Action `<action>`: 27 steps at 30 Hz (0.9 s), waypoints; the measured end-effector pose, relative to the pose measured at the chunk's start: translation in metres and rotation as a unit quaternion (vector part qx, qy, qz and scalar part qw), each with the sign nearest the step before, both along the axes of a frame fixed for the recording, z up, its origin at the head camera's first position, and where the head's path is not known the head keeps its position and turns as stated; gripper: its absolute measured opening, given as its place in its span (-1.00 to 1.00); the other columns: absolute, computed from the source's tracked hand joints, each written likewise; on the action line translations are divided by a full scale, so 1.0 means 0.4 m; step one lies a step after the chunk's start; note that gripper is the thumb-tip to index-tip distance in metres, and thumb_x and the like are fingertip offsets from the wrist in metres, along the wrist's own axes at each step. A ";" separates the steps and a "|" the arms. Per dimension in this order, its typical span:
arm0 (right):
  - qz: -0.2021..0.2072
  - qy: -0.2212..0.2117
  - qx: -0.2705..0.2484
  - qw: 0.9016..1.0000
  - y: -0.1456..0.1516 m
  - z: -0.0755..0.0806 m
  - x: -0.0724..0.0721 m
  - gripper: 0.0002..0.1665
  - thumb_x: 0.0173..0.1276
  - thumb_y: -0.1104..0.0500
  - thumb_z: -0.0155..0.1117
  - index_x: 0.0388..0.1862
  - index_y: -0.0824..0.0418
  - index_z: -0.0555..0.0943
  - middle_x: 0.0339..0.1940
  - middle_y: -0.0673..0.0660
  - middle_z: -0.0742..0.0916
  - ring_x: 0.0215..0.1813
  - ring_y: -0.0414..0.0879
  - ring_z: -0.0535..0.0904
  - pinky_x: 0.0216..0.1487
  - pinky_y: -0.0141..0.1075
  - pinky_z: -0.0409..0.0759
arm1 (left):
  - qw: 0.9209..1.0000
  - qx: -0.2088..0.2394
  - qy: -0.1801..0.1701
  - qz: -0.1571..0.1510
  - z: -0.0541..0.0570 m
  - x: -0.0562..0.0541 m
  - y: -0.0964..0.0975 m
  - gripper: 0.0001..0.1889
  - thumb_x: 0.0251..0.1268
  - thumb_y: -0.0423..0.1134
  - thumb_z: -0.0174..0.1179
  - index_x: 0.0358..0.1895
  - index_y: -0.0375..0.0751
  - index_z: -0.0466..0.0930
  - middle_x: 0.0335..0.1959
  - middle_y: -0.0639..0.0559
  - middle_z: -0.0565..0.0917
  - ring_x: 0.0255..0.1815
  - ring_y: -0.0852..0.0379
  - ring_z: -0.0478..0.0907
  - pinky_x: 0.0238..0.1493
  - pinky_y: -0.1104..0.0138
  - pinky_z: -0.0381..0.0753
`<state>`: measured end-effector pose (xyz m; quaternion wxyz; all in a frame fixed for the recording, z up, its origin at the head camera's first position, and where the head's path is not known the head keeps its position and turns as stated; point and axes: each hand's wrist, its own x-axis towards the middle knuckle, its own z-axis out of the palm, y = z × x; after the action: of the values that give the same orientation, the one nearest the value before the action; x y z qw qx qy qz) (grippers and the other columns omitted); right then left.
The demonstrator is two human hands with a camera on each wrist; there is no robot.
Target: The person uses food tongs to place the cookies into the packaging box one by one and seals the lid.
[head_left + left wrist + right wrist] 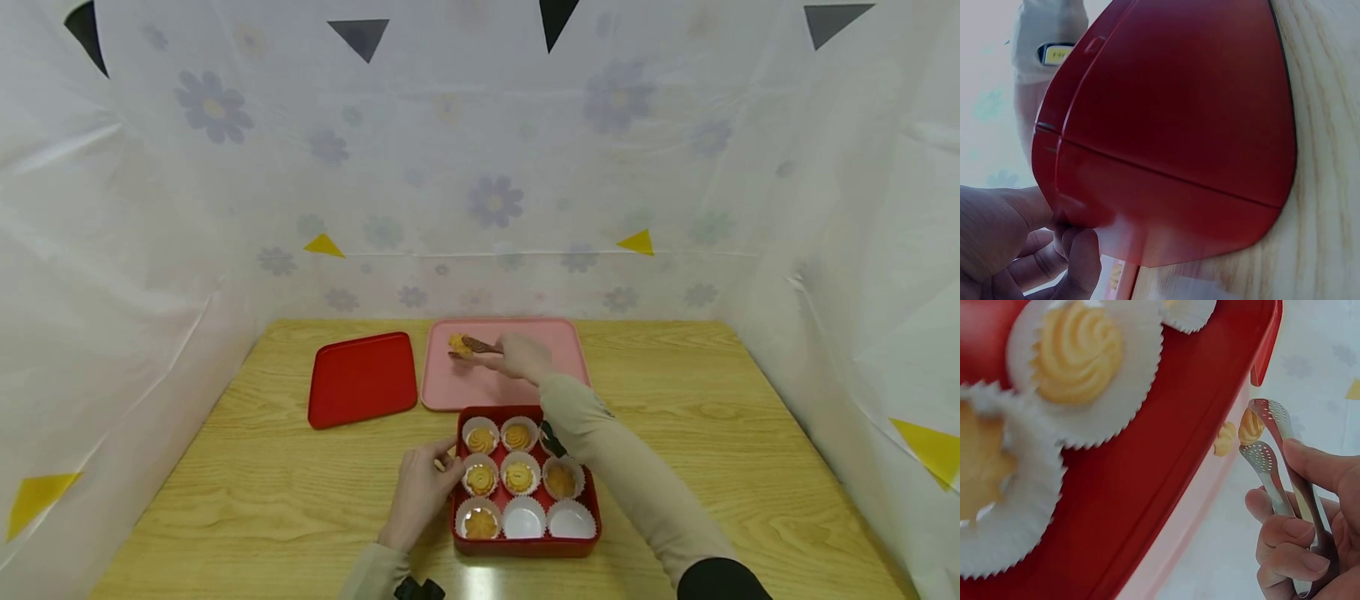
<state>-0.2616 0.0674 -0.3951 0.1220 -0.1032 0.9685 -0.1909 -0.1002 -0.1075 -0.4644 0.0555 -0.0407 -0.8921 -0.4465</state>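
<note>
Lying beneath the right hand: pink tray, smooth, rectangular. Beside the left hand, which pinches its rim: red box, fluted paper cups inside, six with cookies, two showing white bottoms. Gripped in the right hand, arm extended: perforated metal tongs, a ridged cookie between their tips.

Looks like a sheeted-off booth; can't tell if home or lab. Flower-print sheet at back, upper ctr; white sheeting L & R edges; dk triangles up top, yel. triangles lower; wood-grain table btm ctr.
</note>
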 end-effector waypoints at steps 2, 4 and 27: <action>0.014 0.010 -0.014 1.000 0.015 0.004 0.008 -0.62 0.44 -0.10 0.25 -0.44 0.15 0.61 -0.66 -0.04 0.44 -0.57 -0.18 0.25 -0.49 -0.31 0.24 | 1.000 0.000 -0.001 0.001 -0.001 -0.001 -0.002 -0.58 0.09 -0.43 0.23 0.08 -0.41 0.69 -0.59 0.06 0.65 -0.63 0.37 0.35 -0.59 0.49 0.33; 0.028 0.019 -0.028 0.999 0.030 0.006 0.017 -0.56 0.44 -0.11 0.24 -0.53 0.14 0.56 -0.71 -0.05 0.39 -0.60 -0.18 0.22 -0.49 -0.31 0.22 | 1.000 0.000 0.000 0.000 -0.002 -0.001 -0.004 -0.58 0.09 -0.43 0.24 0.08 -0.41 0.69 -0.59 0.05 0.66 -0.64 0.37 0.35 -0.60 0.49 0.34; 0.116 0.075 -0.100 0.985 0.231 0.028 0.155 -0.79 0.41 0.02 0.29 -0.21 0.13 0.72 -0.51 0.02 0.58 -0.52 -0.18 0.32 -0.48 -0.32 0.29 | 1.000 -0.003 -0.004 0.000 -0.002 0.001 -0.006 -0.59 0.11 -0.42 0.25 0.09 -0.40 0.69 -0.59 0.06 0.65 -0.60 0.34 0.38 -0.55 0.48 0.36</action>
<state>-0.1997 0.1599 -0.3838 0.0597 -0.2407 0.9324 -0.2627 -0.0996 -0.1098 -0.4651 0.0517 -0.0389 -0.8937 -0.4439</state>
